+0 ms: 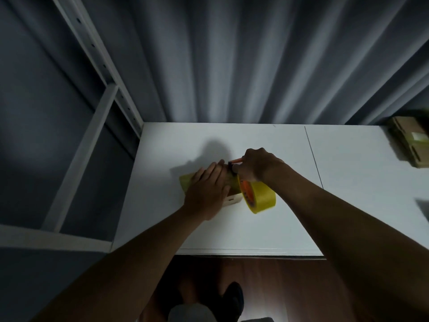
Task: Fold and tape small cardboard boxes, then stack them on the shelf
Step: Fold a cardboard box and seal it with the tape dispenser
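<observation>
A small cardboard box [232, 201] lies on the white table [255, 228], with yellow tape across its top. My left hand [207, 191] lies flat on the box with straight fingers and covers most of it. My right hand [257, 165] grips an orange-handled cutter [235, 161] right above the box's right end, where the tape runs off. A roll of yellow tape [258, 197] with an orange core stands on edge just right of the box, under my right wrist.
A stack of flat cardboard [411, 141] sits at the table's far right. A white metal shelf frame [92, 126] stands to the left of the table. Grey curtains [255, 59] hang behind it. Wooden floor and a dark shoe [233, 298] show below the front edge.
</observation>
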